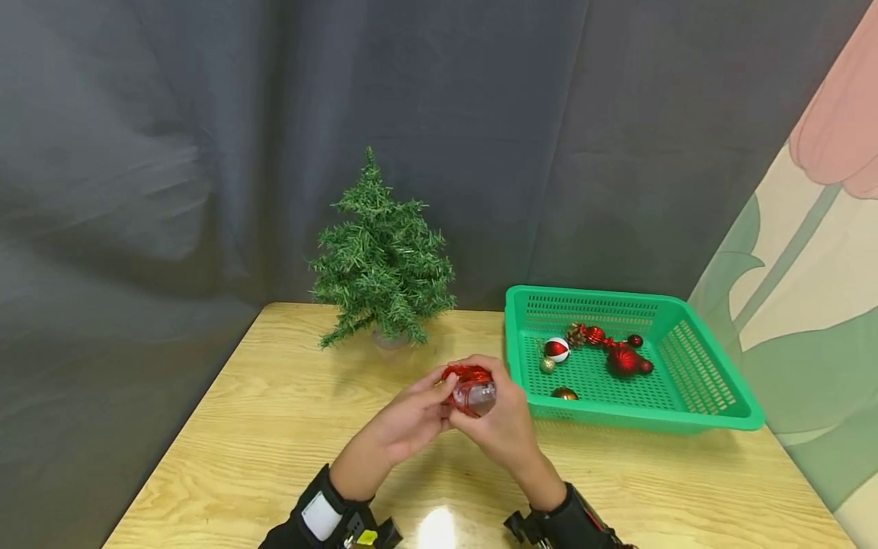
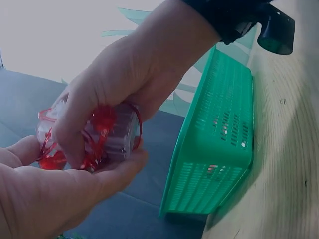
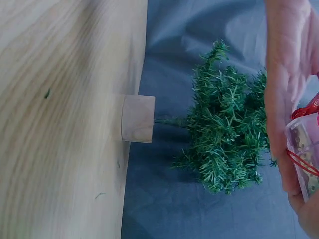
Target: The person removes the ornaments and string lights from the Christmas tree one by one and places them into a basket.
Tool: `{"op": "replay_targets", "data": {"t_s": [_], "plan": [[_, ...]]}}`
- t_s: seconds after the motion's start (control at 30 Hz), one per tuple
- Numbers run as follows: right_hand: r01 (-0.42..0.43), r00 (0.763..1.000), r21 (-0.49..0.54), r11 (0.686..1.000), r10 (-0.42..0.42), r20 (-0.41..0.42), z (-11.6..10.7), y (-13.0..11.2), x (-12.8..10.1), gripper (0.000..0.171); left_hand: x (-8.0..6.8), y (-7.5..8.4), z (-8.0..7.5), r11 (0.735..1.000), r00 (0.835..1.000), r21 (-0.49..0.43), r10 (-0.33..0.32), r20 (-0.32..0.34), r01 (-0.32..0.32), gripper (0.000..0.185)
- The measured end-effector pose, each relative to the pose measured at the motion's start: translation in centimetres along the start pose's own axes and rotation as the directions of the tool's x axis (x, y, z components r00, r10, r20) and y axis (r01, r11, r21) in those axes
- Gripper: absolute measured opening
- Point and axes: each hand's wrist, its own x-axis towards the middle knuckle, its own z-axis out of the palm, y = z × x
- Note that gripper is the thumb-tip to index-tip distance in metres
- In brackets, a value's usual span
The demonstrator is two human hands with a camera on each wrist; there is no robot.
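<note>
Both hands hold a clear plastic case [image 1: 483, 396] wound with red string, above the table in front of the tree. My left hand [image 1: 410, 425] grips its left side, thumb on top and fingers beneath. On the other side, the curled fingers and thumb of my right hand [image 1: 506, 427] grip the case. Shiny red pieces [image 2: 103, 119] hang on the string in the left wrist view. Thin red strands cross the see-through case [image 3: 305, 144] in the right wrist view, where something pale shows inside it. The hands cover part of the case.
A small green artificial tree [image 1: 384, 263] on a wooden block base [image 3: 138, 119] stands at the table's back. To the right, a green plastic basket [image 1: 631, 415] contains several ornaments, including a red-and-white ball [image 1: 556, 350] and a large red ball [image 1: 623, 361]. Dark cloth [image 1: 439, 114] hangs behind.
</note>
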Motion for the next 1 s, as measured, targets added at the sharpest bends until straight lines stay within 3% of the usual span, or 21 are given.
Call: {"op": "replay_targets", "data": {"t_s": [0.1,0.2,0.43,0.67,0.87,1.0], "plan": [[-0.014,1.000,0.045,0.999,0.013,0.012,-0.3,-0.2,0.0,0.068,0.2,-0.1,-0.5,1.000,0.999,-0.029,-0.008,0.051,0.010,0.035],[-0.060,0.998,0.084,0.995,0.059,0.020,-0.5,-0.3,-0.3,0.067,0.4,-0.3,-0.8,0.999,0.998,-0.034,-0.023,0.062,0.025,0.020],[-0.103,0.993,0.061,0.993,0.099,0.066,-0.8,-0.4,-0.2,0.073,0.8,-0.6,-0.9,0.997,0.999,-0.062,-0.047,0.027,0.049,0.019],[-0.020,0.989,0.021,1.000,0.017,0.147,-0.6,-1.0,0.2,0.068,0.6,-0.5,-1.8,0.977,0.989,-0.179,-0.095,0.111,0.114,0.025],[-0.008,0.992,-0.053,0.999,0.015,0.124,-0.8,-1.4,0.5,0.069,0.7,-0.6,-1.9,0.980,0.984,-0.171,-0.072,0.161,0.099,0.028],[-0.027,0.974,0.008,1.000,0.025,0.226,-1.3,-1.8,0.6,0.073,0.8,-0.7,-1.9,0.979,0.966,-0.168,-0.074,0.247,0.118,0.031]]}}
